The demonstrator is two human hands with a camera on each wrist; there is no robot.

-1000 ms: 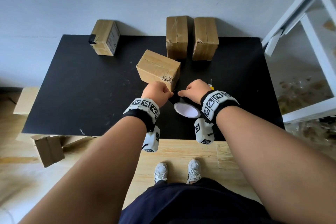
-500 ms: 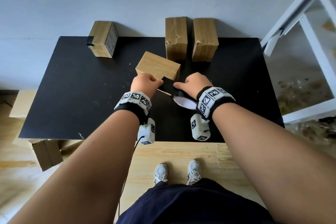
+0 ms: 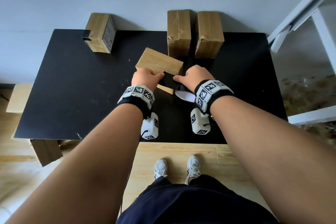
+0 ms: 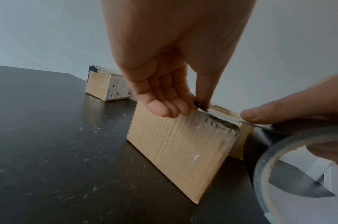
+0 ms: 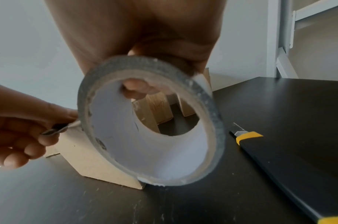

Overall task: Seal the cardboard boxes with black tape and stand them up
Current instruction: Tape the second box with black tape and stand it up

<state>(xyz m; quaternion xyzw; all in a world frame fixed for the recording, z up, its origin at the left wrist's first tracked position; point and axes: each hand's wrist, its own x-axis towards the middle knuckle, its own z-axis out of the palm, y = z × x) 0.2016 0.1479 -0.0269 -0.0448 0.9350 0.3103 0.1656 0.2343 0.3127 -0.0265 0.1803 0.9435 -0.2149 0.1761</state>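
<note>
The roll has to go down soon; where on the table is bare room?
Bare: the table's left half, in front of the taped box. Crowded: the middle, where both hands work on the lying box, and the utility knife's side.

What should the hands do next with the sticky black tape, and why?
Probably lay the stretched strip down onto the box and press it flat. The left hand pinches the tape's free end at the box's near top edge, the right hand holds the tape roll just beside it, and the strip between them is not yet stuck along the top.
</note>
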